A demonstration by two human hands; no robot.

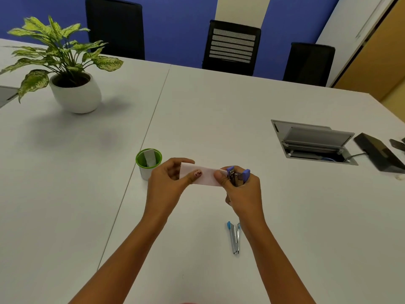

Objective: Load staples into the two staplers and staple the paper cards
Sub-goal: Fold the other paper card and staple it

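Meeting room vibes here: blue wall, a few black chairs at the far side, and a big white worktop (219, 119) with a potted plant (63, 62) far left and an open cable hatch (313, 142) off to the right.

Near the middle, the person has both hands up just above the surface. The left hand (168, 181) is pinching the left end of a small pale paper card (206, 175), thumb on top and fingers behind. The right hand (243, 189) is wrapped around a little purple stapler (237, 175), with its mouth sitting at the card's right end, so I'd guess it's mid-staple or about to be. Can't tell if the squeeze has landed.

The second stapler (234, 238), blue and silver, is lying on the worktop nearer the person, just beside the right forearm. A green-rimmed cup (148, 160) with something grey in it stands just left of the left hand.

Handling-wise, that card looks thin and floppy, so holding it close to the edge and keeping it taut makes sense. The stapler's small, stiff and probably light; grip it round the body so it doesn't slip.
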